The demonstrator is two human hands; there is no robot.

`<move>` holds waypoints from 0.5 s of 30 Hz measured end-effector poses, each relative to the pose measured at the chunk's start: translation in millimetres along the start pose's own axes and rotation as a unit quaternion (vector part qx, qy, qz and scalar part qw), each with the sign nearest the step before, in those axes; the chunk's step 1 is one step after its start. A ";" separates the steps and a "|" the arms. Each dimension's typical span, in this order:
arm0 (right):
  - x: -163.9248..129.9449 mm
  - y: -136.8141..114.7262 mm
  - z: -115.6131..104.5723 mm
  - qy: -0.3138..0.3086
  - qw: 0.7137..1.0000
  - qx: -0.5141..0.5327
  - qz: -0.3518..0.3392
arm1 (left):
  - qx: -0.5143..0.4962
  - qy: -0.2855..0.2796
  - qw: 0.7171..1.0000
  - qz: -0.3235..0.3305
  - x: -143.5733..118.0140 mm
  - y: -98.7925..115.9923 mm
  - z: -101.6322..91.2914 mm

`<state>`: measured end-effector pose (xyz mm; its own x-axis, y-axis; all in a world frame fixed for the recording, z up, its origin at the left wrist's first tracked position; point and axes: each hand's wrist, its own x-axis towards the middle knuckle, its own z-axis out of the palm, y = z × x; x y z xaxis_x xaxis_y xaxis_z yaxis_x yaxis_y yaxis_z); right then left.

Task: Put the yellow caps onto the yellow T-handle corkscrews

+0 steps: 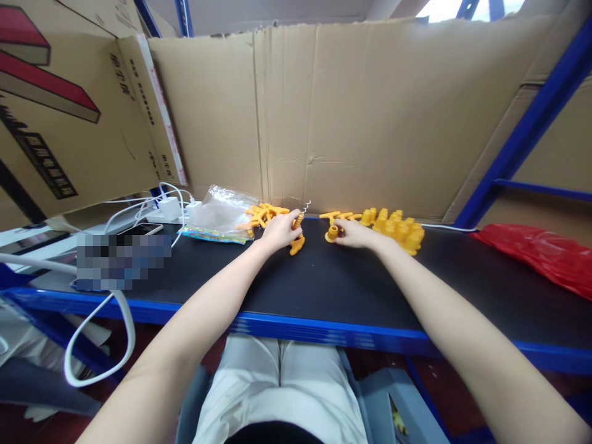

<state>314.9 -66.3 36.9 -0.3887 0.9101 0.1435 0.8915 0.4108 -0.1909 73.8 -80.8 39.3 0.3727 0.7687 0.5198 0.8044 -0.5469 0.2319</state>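
Observation:
My left hand is closed around a corkscrew with a yellow plastic handle. Its thin metal spiral sticks up past the fingers toward the cardboard. My right hand has its fingers closed on a small yellow flanged cap, which stands at the tabletop. Just beyond the left hand lies a pile of yellow branched handles. More yellow T-shaped handles lie behind the right hand. To its right, several yellow caps stand in a close group, partly covered by the right forearm.
A clear plastic bag lies left of the handles. Chargers, white cables and a phone crowd the left end. A red plastic bag lies at right. Cardboard walls the back; blue shelf posts frame it.

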 end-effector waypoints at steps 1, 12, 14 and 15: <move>-0.3 -0.7 -0.1 -0.003 1.000 -0.001 -0.002 | 0.020 -0.021 1.000 -0.003 0.2 -3.2 0.4; -1.3 -11.5 1.5 0.022 0.999 -0.016 -0.038 | 0.103 -0.121 0.987 -0.010 -1.6 -7.5 5.1; -1.2 -10.8 -0.2 0.039 0.998 -0.036 -0.024 | 0.114 -0.123 0.986 -0.019 -2.0 -5.7 4.8; -1.0 -10.0 -1.2 0.045 0.998 -0.043 -0.019 | 0.116 -0.124 0.985 -0.023 -2.0 -5.5 4.9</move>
<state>306.7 -71.4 39.8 -0.4028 0.8840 0.2372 0.8949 0.4348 -0.1009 70.9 -77.6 32.9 0.4119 0.8641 0.2892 0.8965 -0.4411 0.0411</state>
